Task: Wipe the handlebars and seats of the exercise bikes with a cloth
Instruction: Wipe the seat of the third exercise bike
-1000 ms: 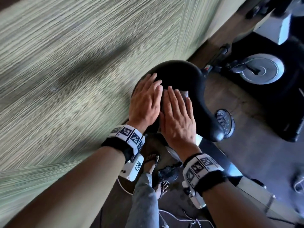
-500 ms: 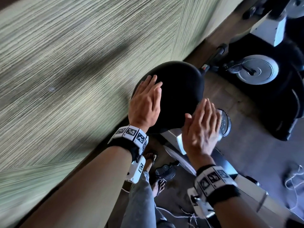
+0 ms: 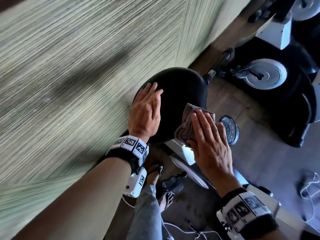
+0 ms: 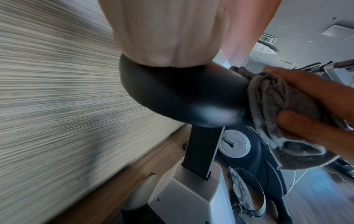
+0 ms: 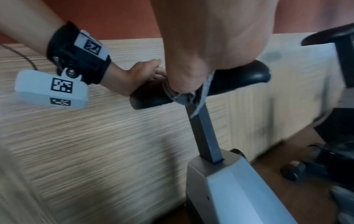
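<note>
The black bike seat point(image 3: 181, 90) is in the middle of the head view, close to the wall. My left hand point(image 3: 147, 108) lies flat on the seat's left part with its fingers straight. My right hand point(image 3: 207, 135) holds a grey-brown cloth point(image 3: 186, 122) against the seat's right end. In the left wrist view the cloth point(image 4: 272, 98) is bunched over that end of the seat point(image 4: 172, 94), with fingers above it and the thumb point(image 4: 306, 127) below. In the right wrist view the cloth point(image 5: 187, 97) hangs under my palm beside the seat point(image 5: 239, 78).
A dark seat post point(image 4: 201, 151) drops into the grey bike housing point(image 4: 187, 197). A striped wall panel point(image 3: 69, 84) stands close on the left. A pedal point(image 3: 229, 130) sits right of the seat, a second bike's flywheel disc point(image 3: 265, 73) beyond. Cables point(image 3: 310, 187) lie on the floor.
My right hand has slid from the middle of the seat to its right end, and the cloth now shows under the fingers. The left hand has stayed on the seat.
</note>
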{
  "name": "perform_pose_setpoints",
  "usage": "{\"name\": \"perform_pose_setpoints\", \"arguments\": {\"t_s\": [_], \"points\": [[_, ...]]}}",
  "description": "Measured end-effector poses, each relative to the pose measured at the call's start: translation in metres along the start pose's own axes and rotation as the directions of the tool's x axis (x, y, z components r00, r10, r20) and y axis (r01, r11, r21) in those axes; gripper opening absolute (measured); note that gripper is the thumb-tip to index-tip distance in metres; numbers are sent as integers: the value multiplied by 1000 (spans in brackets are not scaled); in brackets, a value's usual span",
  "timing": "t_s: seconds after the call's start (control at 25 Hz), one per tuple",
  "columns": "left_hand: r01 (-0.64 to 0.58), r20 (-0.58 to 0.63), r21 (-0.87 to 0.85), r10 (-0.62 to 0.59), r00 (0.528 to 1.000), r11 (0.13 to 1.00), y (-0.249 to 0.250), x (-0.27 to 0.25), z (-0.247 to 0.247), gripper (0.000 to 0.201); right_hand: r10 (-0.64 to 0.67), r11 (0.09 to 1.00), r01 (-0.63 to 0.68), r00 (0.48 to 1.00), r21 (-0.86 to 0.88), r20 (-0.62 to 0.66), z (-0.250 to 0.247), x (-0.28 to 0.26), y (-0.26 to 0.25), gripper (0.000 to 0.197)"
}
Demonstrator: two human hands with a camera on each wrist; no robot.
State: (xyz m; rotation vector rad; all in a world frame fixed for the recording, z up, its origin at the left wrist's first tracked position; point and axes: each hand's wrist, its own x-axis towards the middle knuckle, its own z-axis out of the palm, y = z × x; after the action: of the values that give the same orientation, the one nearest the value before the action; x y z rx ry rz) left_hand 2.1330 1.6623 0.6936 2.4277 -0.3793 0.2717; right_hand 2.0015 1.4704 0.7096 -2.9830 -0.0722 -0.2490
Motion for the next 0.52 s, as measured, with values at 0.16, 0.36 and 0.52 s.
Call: {"name": "perform_pose_setpoints", "arguments": {"t_s": [0.16, 0.36, 0.52], "points": [[0, -23, -7, 0, 1000, 1000, -1, 0, 1, 58, -70, 997, 70, 997, 24, -17, 9, 9, -8, 83], [-2, -37, -9, 2, 999, 1000, 0, -1, 2, 55, -88, 996, 88, 996, -5, 34, 3, 20, -21, 86], [0, -49, -9, -1, 999, 1000, -2, 0, 2, 54, -62, 998, 62, 998, 1, -6, 13, 32, -34, 82]]}}
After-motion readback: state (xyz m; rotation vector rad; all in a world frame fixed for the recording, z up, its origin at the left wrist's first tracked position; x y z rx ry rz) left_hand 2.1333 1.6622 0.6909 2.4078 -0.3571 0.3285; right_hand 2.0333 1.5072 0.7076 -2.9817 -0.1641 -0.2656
